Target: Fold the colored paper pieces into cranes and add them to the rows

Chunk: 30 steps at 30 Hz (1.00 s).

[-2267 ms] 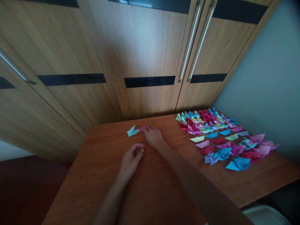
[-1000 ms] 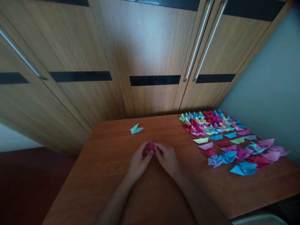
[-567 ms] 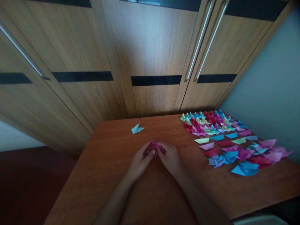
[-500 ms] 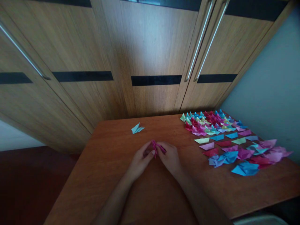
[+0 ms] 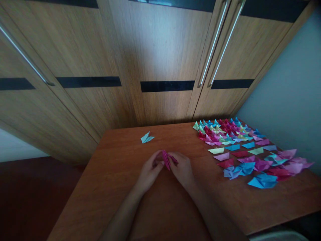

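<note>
A person's bare left hand and right hand meet above a reddish-brown wooden tabletop, thumbs and fingertips closed together on a small, magenta, pleated piece of folded paper. The paper sits between the two hands, near the middle of the table and toward its wearer, with narrow layers showing between the fingers; how the hidden fingers underneath press on it cannot be told. The thin layers appear the weak point: a pull by one hand against the other could tear the paper at a crease, while too hard a pinch could crush the pleats or leave a stray fold. A loose grip might let the layers spring apart or slip down to the wood. Beyond the hands, a pale turquoise, pointed piece of folded paper lies well apart, likely safe unless a hand reaches far forward. At right, a closely set spread of multicoloured folded paper shapes and a bright blue, crumpled-looking paper shape could be knocked askew by a wide sweep of the right forearm.
</note>
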Motion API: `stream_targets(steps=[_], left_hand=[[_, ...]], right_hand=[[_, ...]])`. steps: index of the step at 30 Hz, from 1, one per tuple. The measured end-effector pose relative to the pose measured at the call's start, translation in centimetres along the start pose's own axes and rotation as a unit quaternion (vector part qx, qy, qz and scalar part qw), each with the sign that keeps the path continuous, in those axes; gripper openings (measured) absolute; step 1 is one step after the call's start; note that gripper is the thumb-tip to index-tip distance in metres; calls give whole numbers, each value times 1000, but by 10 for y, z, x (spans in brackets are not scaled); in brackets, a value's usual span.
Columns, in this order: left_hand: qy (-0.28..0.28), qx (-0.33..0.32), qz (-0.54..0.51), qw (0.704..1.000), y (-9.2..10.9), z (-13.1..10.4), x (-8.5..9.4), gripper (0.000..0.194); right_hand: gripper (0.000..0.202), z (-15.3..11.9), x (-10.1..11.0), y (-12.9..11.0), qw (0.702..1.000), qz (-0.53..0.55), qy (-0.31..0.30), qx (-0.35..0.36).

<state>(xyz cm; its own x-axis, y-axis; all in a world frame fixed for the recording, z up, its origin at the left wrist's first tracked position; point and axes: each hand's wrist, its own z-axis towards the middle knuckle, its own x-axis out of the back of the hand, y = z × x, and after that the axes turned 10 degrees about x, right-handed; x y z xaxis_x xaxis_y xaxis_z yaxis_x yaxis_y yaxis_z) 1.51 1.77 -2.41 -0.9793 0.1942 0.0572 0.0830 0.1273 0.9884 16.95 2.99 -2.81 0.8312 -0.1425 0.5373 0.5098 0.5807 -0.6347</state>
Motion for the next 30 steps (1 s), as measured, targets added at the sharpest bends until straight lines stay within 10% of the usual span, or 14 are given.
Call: stream_targets(steps=[8,30], left_hand=[[100,-24,131,986,10,-2,3,16],[4,-25,100,995,-2,-1,-3,56]], right_hand=[[22,0,1,-1,1000,-7,0,4],[24,1,0,-4,1000,19,13,8]])
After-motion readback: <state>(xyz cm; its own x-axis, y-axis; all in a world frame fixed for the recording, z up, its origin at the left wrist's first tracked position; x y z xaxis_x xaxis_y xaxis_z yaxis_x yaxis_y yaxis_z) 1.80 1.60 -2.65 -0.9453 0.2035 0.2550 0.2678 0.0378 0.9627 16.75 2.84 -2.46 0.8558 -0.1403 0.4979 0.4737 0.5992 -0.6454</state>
